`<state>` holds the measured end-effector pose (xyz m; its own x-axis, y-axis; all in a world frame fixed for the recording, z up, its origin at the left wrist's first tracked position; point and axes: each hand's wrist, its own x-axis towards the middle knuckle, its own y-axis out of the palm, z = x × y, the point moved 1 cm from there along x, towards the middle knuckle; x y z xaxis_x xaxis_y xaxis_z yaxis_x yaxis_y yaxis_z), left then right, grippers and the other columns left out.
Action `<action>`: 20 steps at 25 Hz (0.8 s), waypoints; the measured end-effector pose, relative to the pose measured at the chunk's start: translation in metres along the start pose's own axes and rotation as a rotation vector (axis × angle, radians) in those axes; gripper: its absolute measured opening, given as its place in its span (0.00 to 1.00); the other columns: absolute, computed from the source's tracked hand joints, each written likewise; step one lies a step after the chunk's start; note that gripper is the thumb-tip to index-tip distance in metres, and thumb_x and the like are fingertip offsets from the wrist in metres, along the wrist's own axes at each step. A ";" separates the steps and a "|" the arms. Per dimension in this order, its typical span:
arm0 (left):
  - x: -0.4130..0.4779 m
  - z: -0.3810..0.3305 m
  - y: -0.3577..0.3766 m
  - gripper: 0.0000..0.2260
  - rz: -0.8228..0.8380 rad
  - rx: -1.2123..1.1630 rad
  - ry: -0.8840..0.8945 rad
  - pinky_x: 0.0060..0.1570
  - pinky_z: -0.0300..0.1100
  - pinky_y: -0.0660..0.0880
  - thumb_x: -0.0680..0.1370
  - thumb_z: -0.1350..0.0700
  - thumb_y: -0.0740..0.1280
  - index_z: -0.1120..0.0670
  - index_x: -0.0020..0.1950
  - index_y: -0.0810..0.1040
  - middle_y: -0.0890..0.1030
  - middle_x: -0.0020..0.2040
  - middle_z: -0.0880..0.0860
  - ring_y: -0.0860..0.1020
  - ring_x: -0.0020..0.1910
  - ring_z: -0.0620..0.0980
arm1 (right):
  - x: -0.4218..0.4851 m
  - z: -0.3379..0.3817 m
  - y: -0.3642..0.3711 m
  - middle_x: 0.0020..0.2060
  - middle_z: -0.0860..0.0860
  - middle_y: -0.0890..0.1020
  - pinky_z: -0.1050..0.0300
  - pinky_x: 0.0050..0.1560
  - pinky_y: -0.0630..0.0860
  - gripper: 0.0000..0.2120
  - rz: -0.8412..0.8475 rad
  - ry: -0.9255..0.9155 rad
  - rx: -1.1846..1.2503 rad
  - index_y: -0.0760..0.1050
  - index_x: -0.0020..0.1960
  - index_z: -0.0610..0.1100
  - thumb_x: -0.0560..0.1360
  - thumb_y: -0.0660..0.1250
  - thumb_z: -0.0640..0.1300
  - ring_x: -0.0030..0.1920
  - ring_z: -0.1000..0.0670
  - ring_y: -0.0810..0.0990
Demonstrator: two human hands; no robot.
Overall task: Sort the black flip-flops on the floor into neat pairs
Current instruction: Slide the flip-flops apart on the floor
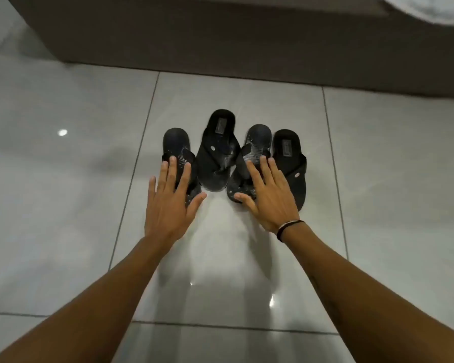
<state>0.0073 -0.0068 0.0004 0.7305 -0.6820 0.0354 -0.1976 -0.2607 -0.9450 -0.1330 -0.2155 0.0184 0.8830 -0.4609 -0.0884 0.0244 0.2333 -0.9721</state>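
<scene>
While four black flip-flops lie in a row on the floor [247, 258], the sorting looks only partly done; two kinds alternate.

Row: on a pale glossy tile, just near of a dark bed base [247, 43]; heels far, toes near.
Far-left flop [175, 142]: plain, scuffed white on the straps; stands a little apart from its neighbour.
Second flop [218, 153]: has a label on the heel pad and a small tag on the strap; set a bit farther than the rest.
Third flop [257, 138]: scuffed like the far-left one; tilted, its strap touching or overlapping the second; I cannot tell which.
Far-right flop [290, 153]: labelled like the second; just beside the third.
Left hand [168, 203]: spread flat, fingers wide, over the toe end of the far-left flop; holding nothing; whether it presses down I cannot tell.
Right hand [270, 197]: spread flat likewise, over the toe end of the third flop; gripping nothing; a wristband [288, 229] on the wrist.
Done: all four gathered in one place, all pointing the same way.
Left: by my reading the mates are interleaved, scuffed with labelled; one swap of the middle two would bring like beside like; then squaring each pair and evening the toes.
</scene>
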 end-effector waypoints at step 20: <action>0.061 0.092 0.049 0.36 -0.086 0.091 0.097 0.82 0.60 0.56 0.79 0.30 0.57 0.49 0.82 0.67 0.67 0.82 0.59 0.54 0.85 0.62 | -0.021 0.051 0.072 0.72 0.35 0.74 0.38 0.79 0.58 0.51 0.027 0.033 -0.192 0.71 0.73 0.36 0.72 0.52 0.78 0.72 0.36 0.73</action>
<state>0.1022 0.0017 -0.0741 0.6745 -0.7239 0.1447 -0.0734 -0.2608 -0.9626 -0.1257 -0.1456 -0.0383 0.8661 -0.4855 -0.1191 -0.0918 0.0796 -0.9926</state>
